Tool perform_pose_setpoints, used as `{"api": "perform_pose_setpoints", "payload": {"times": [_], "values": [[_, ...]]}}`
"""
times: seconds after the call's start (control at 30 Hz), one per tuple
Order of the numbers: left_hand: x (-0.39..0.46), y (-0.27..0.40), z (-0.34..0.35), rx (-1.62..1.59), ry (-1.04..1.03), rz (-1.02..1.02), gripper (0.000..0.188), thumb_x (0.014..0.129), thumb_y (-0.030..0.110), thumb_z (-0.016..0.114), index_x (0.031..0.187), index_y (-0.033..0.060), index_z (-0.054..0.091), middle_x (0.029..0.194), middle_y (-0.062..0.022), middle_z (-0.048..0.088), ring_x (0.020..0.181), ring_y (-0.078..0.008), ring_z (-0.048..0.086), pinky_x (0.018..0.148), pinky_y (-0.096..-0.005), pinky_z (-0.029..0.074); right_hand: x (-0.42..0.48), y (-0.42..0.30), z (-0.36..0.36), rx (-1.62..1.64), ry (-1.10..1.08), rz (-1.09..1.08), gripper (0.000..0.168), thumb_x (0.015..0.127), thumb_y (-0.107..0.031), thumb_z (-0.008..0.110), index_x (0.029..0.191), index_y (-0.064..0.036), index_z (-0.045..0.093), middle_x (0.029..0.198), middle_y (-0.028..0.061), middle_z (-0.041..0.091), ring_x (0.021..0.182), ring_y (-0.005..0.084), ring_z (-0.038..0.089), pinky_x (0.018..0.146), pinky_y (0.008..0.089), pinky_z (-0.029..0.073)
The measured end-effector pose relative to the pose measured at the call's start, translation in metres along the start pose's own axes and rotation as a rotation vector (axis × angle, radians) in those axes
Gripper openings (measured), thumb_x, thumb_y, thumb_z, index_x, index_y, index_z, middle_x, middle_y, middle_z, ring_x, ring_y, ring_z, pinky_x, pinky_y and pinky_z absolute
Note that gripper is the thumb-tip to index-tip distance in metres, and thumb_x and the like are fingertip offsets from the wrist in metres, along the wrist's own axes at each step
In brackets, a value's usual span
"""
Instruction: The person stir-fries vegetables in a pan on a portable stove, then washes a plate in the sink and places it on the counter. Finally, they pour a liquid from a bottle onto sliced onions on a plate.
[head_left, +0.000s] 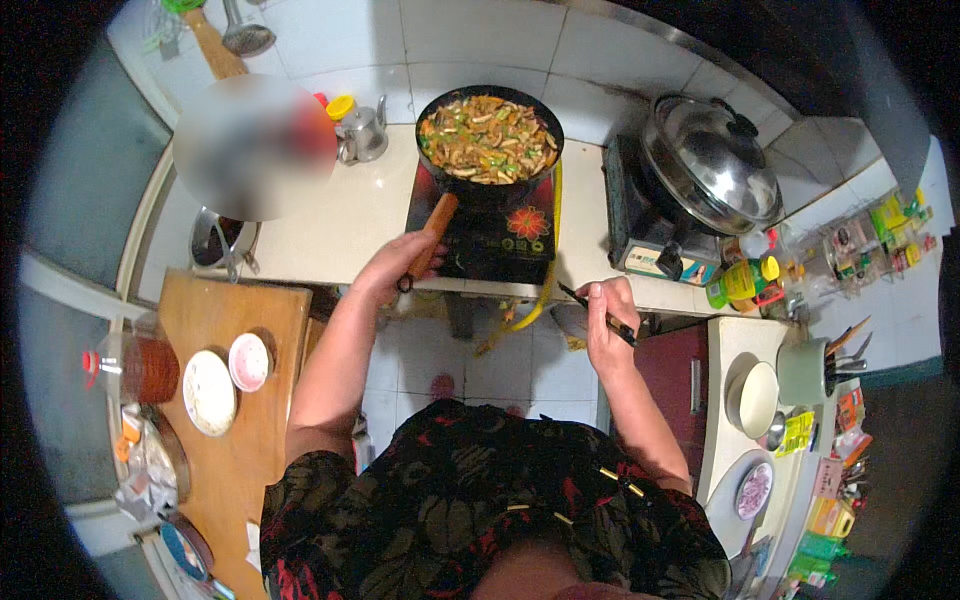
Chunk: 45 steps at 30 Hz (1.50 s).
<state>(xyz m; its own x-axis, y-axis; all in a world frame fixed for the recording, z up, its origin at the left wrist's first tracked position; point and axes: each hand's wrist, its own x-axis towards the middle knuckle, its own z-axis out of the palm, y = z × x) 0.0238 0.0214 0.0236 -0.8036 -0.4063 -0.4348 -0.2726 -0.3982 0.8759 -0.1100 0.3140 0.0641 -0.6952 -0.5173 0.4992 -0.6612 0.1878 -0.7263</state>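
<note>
My left hand (401, 262) is wrapped around the wooden handle (442, 219) of a dark wok (491, 185). Sliced mushrooms with green and orange vegetable pieces (491, 139) fill the wok. It rests on a black induction cooker (480, 259) with a red flower print. In my right hand (611, 315) is a slim black utensil (619, 328), held in front of the counter edge; which kind it is cannot be made out.
A lidded steel wok (712, 165) stands on a gas stove (664, 247) at right. A yellow hose (551, 281) hangs over the counter edge. At left, a plate (210, 393) and a small bowl (248, 361) lie on a wooden table (247, 300). A metal oil pot (365, 135) stands near the wall.
</note>
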Motion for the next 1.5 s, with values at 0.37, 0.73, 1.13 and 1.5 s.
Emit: {"api": "perform_pose_setpoints", "payload": {"times": [0.37,0.73,1.13,1.5], "values": [[-0.001,-0.017,0.012,-0.250,-0.185,-0.052,0.026,0.077,0.010,0.064,0.098,0.0073,0.048,0.059,0.0012,0.046,0.044,-0.0068,0.043,0.036,-0.0227,0.033,-0.010,-0.009,0.015,0.599,0.255,0.568,0.029,0.095,-0.025,0.047,0.080,-0.001,0.051,0.072,0.0077,0.052,0.052,0.0167,0.052,0.052,0.0316,0.049],[-0.022,-0.036,0.008,-0.069,-0.118,0.076,0.034,0.079,0.021,0.064,0.107,0.0066,0.051,0.076,-0.0011,0.052,0.054,-0.0081,0.048,0.047,-0.0211,0.042,-0.008,-0.019,-0.003,0.477,0.460,0.571,0.043,0.096,-0.040,0.043,0.075,-0.004,0.051,0.062,0.0067,0.053,0.043,0.0147,0.049,0.042,0.0260,0.041],[-0.017,-0.002,0.019,-0.216,-0.148,-0.033,0.023,0.077,0.008,0.061,0.095,0.0056,0.047,0.059,-0.0004,0.047,0.042,-0.0098,0.043,0.038,-0.0245,0.035,-0.014,0.003,-0.009,0.716,0.489,0.745,0.038,0.096,-0.037,0.040,0.096,-0.001,0.053,0.087,0.0095,0.055,0.062,0.0209,0.059,0.060,0.0319,0.053],[-0.014,-0.002,0.029,-0.243,-0.156,0.011,0.024,0.078,0.008,0.063,0.096,0.0042,0.048,0.059,0.0006,0.046,0.042,-0.0091,0.043,0.038,-0.0239,0.035,-0.008,-0.006,-0.015,0.594,0.530,0.752,0.035,0.095,-0.036,0.048,0.092,-0.002,0.054,0.084,0.0065,0.056,0.065,0.0158,0.059,0.059,0.0277,0.052]]}}
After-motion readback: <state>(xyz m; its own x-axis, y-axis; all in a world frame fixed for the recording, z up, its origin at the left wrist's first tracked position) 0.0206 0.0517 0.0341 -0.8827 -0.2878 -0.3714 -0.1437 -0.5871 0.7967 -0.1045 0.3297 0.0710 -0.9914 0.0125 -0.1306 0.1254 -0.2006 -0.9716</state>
